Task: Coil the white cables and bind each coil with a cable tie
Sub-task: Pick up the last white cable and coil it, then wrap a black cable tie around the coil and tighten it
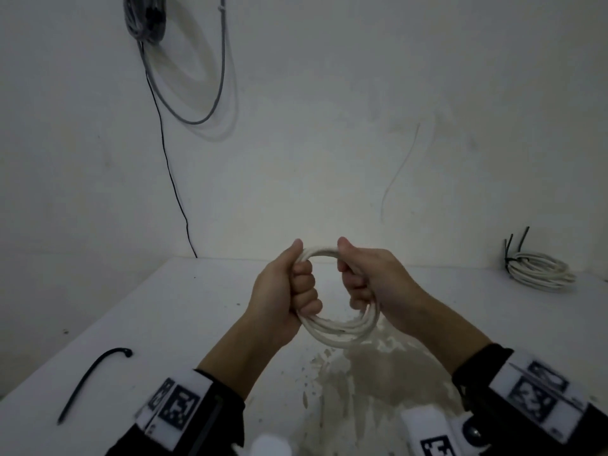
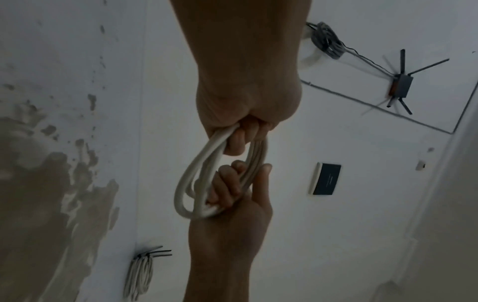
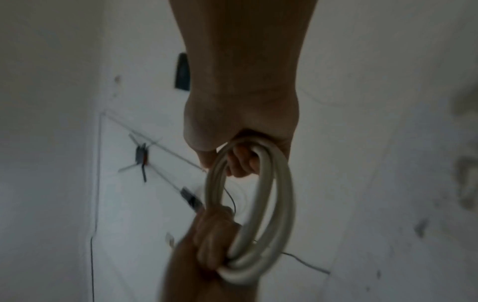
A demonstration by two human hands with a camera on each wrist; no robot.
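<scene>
A white cable coil [image 1: 339,329] of several loops hangs in the air above the white table [image 1: 184,311]. My left hand [image 1: 289,287] grips its left side with curled fingers, and my right hand [image 1: 365,278] grips the right side. The left wrist view shows the white cable coil [image 2: 186,183] running between my left hand [image 2: 240,132] above and my right hand [image 2: 232,194] below. The right wrist view has the white cable coil [image 3: 274,204] held by my right hand [image 3: 240,155] and my left hand [image 3: 212,241]. A loose black cable tie [image 1: 88,380] lies at the table's front left.
A bound white coil [image 1: 539,268] with black ties lies at the table's back right, also seen as the bound coil [image 2: 139,275]. A grey cable bundle [image 1: 144,18] hangs on the wall, with a thin black wire [image 1: 171,179] dropping behind the table. A brownish stain [image 1: 362,373] marks the tabletop.
</scene>
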